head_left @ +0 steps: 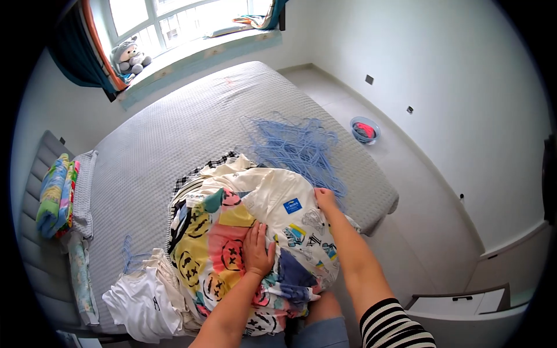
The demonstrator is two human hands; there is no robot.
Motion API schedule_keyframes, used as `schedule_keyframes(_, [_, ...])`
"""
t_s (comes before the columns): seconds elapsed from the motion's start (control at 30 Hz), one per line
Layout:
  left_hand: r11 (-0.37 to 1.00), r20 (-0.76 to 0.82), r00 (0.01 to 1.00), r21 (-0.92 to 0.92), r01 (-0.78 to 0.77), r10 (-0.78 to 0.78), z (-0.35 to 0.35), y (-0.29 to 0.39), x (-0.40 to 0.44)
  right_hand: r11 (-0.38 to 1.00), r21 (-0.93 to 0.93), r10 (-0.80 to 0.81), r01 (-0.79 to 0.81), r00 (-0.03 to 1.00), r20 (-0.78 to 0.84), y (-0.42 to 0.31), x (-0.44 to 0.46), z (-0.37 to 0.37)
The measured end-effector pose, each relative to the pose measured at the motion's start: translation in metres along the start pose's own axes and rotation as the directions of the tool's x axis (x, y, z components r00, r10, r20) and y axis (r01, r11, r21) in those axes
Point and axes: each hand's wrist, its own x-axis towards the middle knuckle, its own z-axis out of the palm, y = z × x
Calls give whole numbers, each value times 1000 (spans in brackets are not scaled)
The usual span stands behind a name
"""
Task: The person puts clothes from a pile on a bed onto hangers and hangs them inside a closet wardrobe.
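Note:
A heap of clothes lies at the near edge of the bed, partly over my lap. On top, a garment printed with colourful cross-eyed smiley faces (200, 264) spreads to the left. My left hand (258, 252) rests flat on it, fingers stretched out. Beside it lies a white T-shirt (270, 188) with a blue patch and printed graphics. My right hand (325, 198) has its fingers closed at the shirt's right edge. Beyond the heap is a tangle of blue hangers (299, 145). The lower layers of the heap are mostly hidden.
White clothes (145, 304) and a few blue hangers (132, 255) lie at the bed's near left. Folded bedding (55, 197) leans by the headboard (35, 261). A basin (377, 132) with pink and dark items stands on the floor. A plush toy (130, 57) sits on the windowsill.

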Motion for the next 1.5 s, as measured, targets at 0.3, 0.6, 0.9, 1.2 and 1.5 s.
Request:
schedule_keyframes(0.3, [1000,29,999,14,24,-24,-2,2,1,979,-145,-132,142,988,74,0,24,22])
schedule_keyframes(0.6, [999,24,999,-12,36,-35,-1,1,1,685,707,51,-173,980,191,-22,15,33])
schedule_keyframes(0.9, [999,26,999,-24,26,-26,-2,2,3,767,638,-73,-59,981,178,8,11,25])
schedule_keyframes(1.2, [999,-72,997,-31,10,-12,-5,7,-2,775,620,-171,125,985,15,-10,-103,-30])
schedule_keyframes(1.5, [942,-34,975,-265,204,-221,-4,-7,-26,777,619,-178,113,983,43,13,-159,-83])
